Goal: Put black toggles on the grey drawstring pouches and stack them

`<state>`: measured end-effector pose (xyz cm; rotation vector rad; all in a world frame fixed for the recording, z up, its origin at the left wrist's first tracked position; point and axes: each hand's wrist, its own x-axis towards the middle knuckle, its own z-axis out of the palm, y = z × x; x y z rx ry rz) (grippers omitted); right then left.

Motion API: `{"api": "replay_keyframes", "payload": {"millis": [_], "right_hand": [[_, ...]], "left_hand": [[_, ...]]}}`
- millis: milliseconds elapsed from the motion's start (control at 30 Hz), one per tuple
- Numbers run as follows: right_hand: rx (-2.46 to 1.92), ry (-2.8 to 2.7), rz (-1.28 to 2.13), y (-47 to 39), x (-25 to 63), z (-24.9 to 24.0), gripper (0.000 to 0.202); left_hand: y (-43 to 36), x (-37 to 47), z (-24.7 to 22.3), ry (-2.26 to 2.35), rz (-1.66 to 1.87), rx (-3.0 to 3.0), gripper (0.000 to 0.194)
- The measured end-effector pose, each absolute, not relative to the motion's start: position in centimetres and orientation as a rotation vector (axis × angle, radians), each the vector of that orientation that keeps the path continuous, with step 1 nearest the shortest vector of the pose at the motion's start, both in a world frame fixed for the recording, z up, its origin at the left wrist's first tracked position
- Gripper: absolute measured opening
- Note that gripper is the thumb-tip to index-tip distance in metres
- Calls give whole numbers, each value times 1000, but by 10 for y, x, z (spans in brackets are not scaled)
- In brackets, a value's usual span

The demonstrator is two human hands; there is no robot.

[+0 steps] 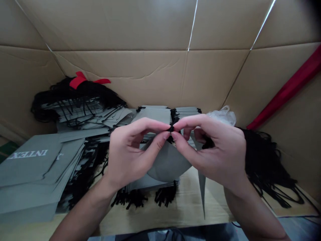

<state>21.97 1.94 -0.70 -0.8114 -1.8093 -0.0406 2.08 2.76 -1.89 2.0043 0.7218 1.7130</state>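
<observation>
My left hand (pixel 136 152) and my right hand (pixel 213 150) meet in front of me, each pinching a small knotted piece of black cord (pixel 171 129) between thumb and forefinger. Beneath the fingertips hangs a curved grey sheet (pixel 170 162), and a narrow grey flap (pixel 202 190) points down below my right hand. More black cord shows partly behind the curled fingers of my right hand. Under the sheet lies a stack of grey pieces (pixel 145 183) with black cord ends sticking out at its front.
Printed grey sheets (pixel 32 159) are piled at the left, with corded pieces (pixel 75 110) and a red strip (pixel 79 79) behind. Black cords (pixel 268 164) lie right, near a clear plastic bag (pixel 223 116). Cardboard walls (pixel 120 77) enclose the wooden table (pixel 140 219).
</observation>
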Motion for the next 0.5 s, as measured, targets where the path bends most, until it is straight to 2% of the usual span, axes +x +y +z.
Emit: {"api": "replay_keyframes", "payload": {"millis": [200,500], "right_hand": [[-812,-1831,-29,20,224,-5,19],[-776,-1917,198,25,231,0,17]], "left_hand": [[31,13,-22,759,1672,2226,25],[36,6,-15,724,1654,2609,20]]}}
